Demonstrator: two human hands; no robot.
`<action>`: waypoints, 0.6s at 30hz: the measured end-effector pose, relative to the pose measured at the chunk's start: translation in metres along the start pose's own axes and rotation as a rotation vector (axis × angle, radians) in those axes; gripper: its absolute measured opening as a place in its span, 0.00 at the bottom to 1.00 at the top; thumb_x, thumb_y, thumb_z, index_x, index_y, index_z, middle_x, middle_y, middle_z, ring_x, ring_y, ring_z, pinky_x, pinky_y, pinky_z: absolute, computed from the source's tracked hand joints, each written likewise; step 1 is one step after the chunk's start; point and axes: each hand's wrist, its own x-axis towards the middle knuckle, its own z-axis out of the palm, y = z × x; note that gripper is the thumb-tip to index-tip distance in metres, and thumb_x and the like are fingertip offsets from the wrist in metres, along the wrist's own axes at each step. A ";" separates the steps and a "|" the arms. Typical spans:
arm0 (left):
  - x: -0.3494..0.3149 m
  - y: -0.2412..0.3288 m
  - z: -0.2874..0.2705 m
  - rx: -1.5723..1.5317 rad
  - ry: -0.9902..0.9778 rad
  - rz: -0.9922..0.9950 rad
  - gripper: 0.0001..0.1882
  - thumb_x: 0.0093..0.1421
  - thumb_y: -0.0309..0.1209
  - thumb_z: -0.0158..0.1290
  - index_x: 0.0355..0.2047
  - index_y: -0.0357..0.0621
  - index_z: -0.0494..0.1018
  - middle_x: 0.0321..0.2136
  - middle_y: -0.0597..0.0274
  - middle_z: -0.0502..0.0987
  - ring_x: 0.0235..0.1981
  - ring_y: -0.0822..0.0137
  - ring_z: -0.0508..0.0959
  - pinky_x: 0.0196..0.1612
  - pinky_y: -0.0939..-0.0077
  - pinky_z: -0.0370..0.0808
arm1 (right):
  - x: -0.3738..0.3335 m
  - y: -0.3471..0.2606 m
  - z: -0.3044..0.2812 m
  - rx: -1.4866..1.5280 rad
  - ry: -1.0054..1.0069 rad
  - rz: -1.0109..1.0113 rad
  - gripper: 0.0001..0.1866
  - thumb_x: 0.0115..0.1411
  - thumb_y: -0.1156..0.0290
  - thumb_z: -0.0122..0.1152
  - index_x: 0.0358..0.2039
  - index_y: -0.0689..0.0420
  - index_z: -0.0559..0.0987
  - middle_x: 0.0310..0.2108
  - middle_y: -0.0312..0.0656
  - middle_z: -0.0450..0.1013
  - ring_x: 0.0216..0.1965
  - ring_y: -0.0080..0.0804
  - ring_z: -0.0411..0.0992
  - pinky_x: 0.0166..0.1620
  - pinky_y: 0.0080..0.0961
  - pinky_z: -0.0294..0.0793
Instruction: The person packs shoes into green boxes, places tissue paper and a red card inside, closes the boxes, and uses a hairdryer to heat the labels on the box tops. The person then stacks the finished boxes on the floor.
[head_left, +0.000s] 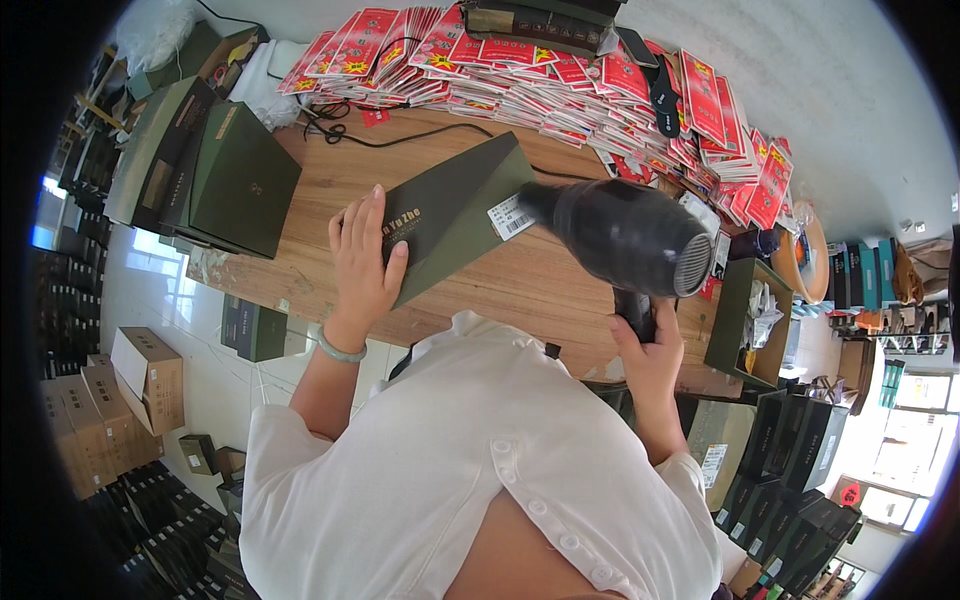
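A dark green shoebox (455, 205) lies on the wooden table in front of me, turned at an angle. My left hand (366, 250) rests on its left end, thumb apart from the fingers, steadying against the lid and side. In my right hand (652, 350) is the handle of a black hair dryer (625, 235). Its nozzle points left, right beside a white barcode label (510, 217) on the box's right end. Whether the nozzle touches the label I cannot tell.
Stacks of red and white printed cards (520, 75) line the table's back. Other green shoeboxes (240, 180) stand at the left. An open green box (752, 320) with bits inside sits at the right edge. A black cord (420, 135) crosses the wooden table (470, 300).
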 end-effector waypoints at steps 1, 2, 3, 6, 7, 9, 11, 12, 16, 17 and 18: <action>0.000 0.000 0.000 -0.001 -0.002 0.002 0.31 0.64 0.40 0.44 0.63 0.32 0.57 0.53 0.44 0.68 0.53 0.47 0.67 0.58 0.53 0.57 | 0.003 -0.009 -0.001 -0.025 -0.018 -0.025 0.27 0.51 0.71 0.73 0.49 0.65 0.74 0.33 0.39 0.75 0.34 0.22 0.69 0.41 0.20 0.71; 0.000 0.001 -0.001 0.000 -0.003 0.003 0.31 0.64 0.40 0.44 0.63 0.32 0.57 0.53 0.44 0.68 0.53 0.47 0.67 0.58 0.53 0.57 | 0.005 -0.014 -0.001 -0.049 -0.037 -0.052 0.27 0.51 0.71 0.73 0.49 0.65 0.74 0.33 0.39 0.75 0.34 0.22 0.69 0.41 0.20 0.71; 0.000 0.001 -0.001 0.000 -0.003 0.005 0.31 0.64 0.39 0.44 0.63 0.32 0.57 0.53 0.44 0.68 0.53 0.47 0.67 0.58 0.53 0.57 | 0.005 -0.011 0.000 -0.035 -0.029 -0.033 0.27 0.51 0.71 0.73 0.49 0.65 0.74 0.33 0.39 0.75 0.34 0.22 0.69 0.40 0.20 0.71; 0.000 0.000 0.000 0.012 -0.002 0.005 0.32 0.64 0.40 0.44 0.63 0.31 0.57 0.53 0.44 0.68 0.53 0.47 0.67 0.58 0.52 0.57 | 0.004 -0.003 0.003 0.001 0.004 -0.033 0.27 0.51 0.71 0.73 0.49 0.64 0.74 0.32 0.38 0.75 0.33 0.21 0.69 0.40 0.19 0.71; 0.001 0.000 0.001 0.010 0.002 0.007 0.32 0.64 0.40 0.44 0.63 0.32 0.57 0.53 0.44 0.68 0.53 0.47 0.67 0.58 0.52 0.57 | 0.006 -0.006 0.009 0.011 0.016 -0.077 0.27 0.51 0.71 0.73 0.49 0.65 0.74 0.32 0.38 0.75 0.33 0.21 0.69 0.39 0.18 0.71; 0.001 0.000 0.000 0.013 0.014 0.005 0.32 0.64 0.40 0.44 0.63 0.32 0.57 0.53 0.44 0.68 0.53 0.47 0.67 0.58 0.52 0.57 | 0.008 -0.008 0.010 0.039 -0.011 -0.057 0.26 0.52 0.71 0.72 0.50 0.65 0.73 0.32 0.36 0.74 0.31 0.19 0.68 0.37 0.16 0.69; 0.000 0.000 0.001 0.018 0.013 0.004 0.32 0.64 0.40 0.44 0.63 0.32 0.57 0.53 0.44 0.68 0.53 0.47 0.67 0.58 0.52 0.57 | 0.010 -0.009 0.004 0.072 -0.076 0.080 0.26 0.54 0.71 0.70 0.52 0.65 0.72 0.32 0.33 0.73 0.28 0.15 0.66 0.31 0.13 0.67; 0.000 0.000 0.001 0.020 0.011 0.005 0.32 0.64 0.40 0.44 0.63 0.32 0.57 0.53 0.44 0.68 0.53 0.47 0.67 0.58 0.52 0.57 | 0.010 -0.007 0.006 0.028 -0.048 -0.005 0.26 0.54 0.71 0.70 0.52 0.65 0.72 0.31 0.33 0.73 0.28 0.15 0.66 0.31 0.13 0.67; -0.001 0.000 0.000 0.016 0.009 -0.004 0.32 0.63 0.40 0.44 0.63 0.32 0.57 0.53 0.44 0.68 0.53 0.47 0.67 0.58 0.52 0.57 | 0.010 -0.001 0.005 -0.027 -0.048 -0.053 0.26 0.54 0.71 0.71 0.51 0.65 0.73 0.30 0.33 0.73 0.28 0.15 0.66 0.32 0.14 0.67; -0.001 0.000 0.000 0.017 0.007 -0.001 0.32 0.63 0.40 0.44 0.63 0.32 0.57 0.53 0.44 0.68 0.53 0.47 0.67 0.58 0.52 0.57 | 0.009 -0.001 0.003 -0.010 -0.071 0.012 0.26 0.54 0.72 0.71 0.51 0.65 0.73 0.30 0.33 0.73 0.28 0.16 0.66 0.33 0.14 0.68; 0.000 0.001 0.001 0.019 0.006 0.003 0.32 0.63 0.40 0.44 0.63 0.32 0.57 0.53 0.44 0.68 0.53 0.47 0.67 0.58 0.52 0.57 | 0.008 -0.001 0.006 -0.038 -0.042 -0.071 0.26 0.54 0.71 0.71 0.51 0.65 0.73 0.30 0.33 0.72 0.28 0.16 0.65 0.33 0.14 0.67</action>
